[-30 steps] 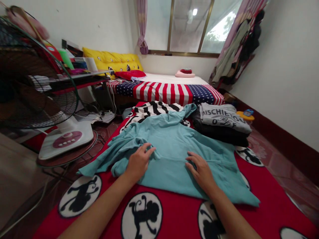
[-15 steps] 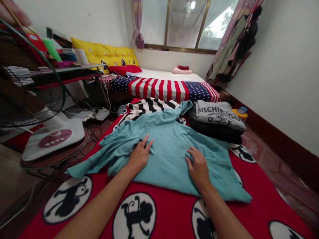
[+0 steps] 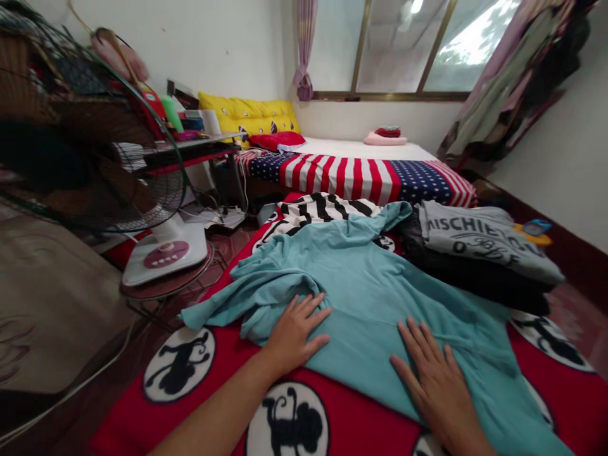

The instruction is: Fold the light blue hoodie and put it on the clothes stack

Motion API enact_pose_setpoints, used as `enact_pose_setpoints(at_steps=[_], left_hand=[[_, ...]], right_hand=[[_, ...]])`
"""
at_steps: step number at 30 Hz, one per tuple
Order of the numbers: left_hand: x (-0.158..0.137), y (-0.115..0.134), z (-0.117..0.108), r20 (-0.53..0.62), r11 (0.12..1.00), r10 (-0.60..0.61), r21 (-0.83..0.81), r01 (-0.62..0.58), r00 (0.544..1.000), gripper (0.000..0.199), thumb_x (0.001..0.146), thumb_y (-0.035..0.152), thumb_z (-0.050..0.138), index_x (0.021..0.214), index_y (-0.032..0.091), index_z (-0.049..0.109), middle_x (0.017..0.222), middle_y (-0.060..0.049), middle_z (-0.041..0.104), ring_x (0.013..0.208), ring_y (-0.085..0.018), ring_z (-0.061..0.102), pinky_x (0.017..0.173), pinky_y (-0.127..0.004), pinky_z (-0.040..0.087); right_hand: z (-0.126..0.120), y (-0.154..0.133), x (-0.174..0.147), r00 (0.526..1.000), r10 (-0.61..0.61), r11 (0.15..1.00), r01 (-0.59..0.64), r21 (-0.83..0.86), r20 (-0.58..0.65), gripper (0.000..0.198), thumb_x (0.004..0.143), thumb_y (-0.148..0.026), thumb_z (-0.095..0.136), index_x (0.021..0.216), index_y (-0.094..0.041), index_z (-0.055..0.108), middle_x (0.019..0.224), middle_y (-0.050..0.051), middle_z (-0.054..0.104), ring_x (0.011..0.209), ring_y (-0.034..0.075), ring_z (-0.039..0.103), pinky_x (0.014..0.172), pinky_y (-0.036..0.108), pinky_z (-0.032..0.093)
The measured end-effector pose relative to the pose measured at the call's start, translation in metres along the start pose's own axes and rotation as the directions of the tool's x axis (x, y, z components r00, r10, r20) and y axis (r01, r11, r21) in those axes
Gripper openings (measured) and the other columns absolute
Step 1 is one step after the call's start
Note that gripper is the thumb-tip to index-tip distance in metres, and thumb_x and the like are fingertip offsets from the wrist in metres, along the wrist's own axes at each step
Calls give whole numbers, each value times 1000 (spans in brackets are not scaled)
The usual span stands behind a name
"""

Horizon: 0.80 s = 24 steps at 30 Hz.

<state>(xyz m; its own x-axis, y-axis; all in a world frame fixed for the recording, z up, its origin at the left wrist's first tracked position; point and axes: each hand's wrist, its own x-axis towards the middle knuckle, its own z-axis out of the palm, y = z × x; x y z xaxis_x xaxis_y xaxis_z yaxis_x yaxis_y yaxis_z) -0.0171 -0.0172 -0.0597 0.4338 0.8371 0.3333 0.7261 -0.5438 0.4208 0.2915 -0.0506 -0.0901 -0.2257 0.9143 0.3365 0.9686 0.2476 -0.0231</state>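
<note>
Head view: left hand [image 3: 295, 334] and right hand [image 3: 433, 373], flat, fingers spread, gripping nothing, on soft rumpled teal garment [image 3: 365, 285].

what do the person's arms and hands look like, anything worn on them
Both forearms are bare as far as the picture shows: no sleeves, gloves, watch or bracelets. The left hand and right hand show no rings, and the fingers have short, unpainted nails.
</note>
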Motion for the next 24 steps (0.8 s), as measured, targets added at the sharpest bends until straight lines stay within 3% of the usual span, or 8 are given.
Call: enact_pose_setpoints(at_steps=[3, 7, 11, 15, 17, 20, 22, 24], left_hand=[[-7, -6, -18, -323, 993, -52, -118, 14, 945, 25, 93, 19, 50, 111, 25, 66, 120, -6, 66, 112, -18, 61, 100, -36, 48], [-31, -31, -64, -637, 941, -136, 156, 300, 759, 34, 87, 17, 54, 120, 25, 61, 124, -8, 60, 121, -24, 51, 108, -45, 38], [-62, -78, -100, -555, 765, -324, 322, 558, 766, 65, 74, 28, 65, 136, 18, 50, 133, -13, 55, 132, -34, 39, 111, -51, 32], [-76, -104, -122, -277, 758, -533, 263, 596, 800, 41, 76, 31, 55, 114, 21, 67, 114, -8, 69, 106, -28, 63, 95, -39, 46], [-71, -95, -137, -267, 764, -555, 212, 610, 788, 33, 79, 33, 50, 102, 22, 71, 104, -5, 73, 93, -24, 67, 86, -33, 49], [-53, -52, -158, -362, 781, -541, 120, 613, 759, 31, 76, 38, 54, 92, 22, 73, 84, -2, 74, 77, -22, 67, 74, -28, 49], [-38, -9, -160, -310, 839, -529, -52, 541, 790, 33, 75, 44, 58, 93, 21, 74, 77, 0, 73, 71, -20, 65, 67, -25, 49], [-26, 38, -146, -155, 845, -478, -351, 403, 865, 39, 77, 46, 62, 105, 21, 72, 88, -2, 73, 77, -20, 66, 66, -24, 51]], right_hand=[[3, 5, 0, 999, -28, 999, 29, 32, -33, 58, 96, -50, 30, 146, -22, 36, 153, 6, 35, 144, 28, 26, 110, 59, 29], [4, 7, -1, 998, -31, 996, 34, 80, -50, 56, 95, -51, 32, 143, -22, 40, 152, 7, 39, 143, 28, 28, 111, 58, 27], [4, 6, 0, 998, 2, 993, 6, 121, -62, 55, 94, -51, 34, 139, -21, 46, 149, 8, 42, 141, 29, 32, 110, 60, 28], [4, 5, 2, 996, 33, 977, -14, 214, -86, 53, 92, -51, 39, 135, -21, 51, 146, 10, 47, 139, 32, 36, 109, 63, 28], [-3, 1, 4, 988, 88, 944, -40, 329, -131, 50, 90, -52, 43, 126, -21, 59, 140, 12, 53, 135, 34, 42, 108, 64, 29], [-29, -19, 7, 963, 237, 783, -110, 612, -131, 42, 86, -53, 52, 109, -22, 69, 131, 12, 60, 126, 34, 52, 107, 59, 36], [-51, -44, 9, 959, 282, 561, -188, 806, 27, 40, 86, -54, 55, 108, -25, 70, 129, 11, 62, 123, 31, 55, 107, 53, 40], [-69, -70, 9, 947, 189, 257, -304, 917, 261, 51, 86, -62, 49, 115, -25, 67, 124, 12, 66, 118, 31, 59, 100, 50, 47]])
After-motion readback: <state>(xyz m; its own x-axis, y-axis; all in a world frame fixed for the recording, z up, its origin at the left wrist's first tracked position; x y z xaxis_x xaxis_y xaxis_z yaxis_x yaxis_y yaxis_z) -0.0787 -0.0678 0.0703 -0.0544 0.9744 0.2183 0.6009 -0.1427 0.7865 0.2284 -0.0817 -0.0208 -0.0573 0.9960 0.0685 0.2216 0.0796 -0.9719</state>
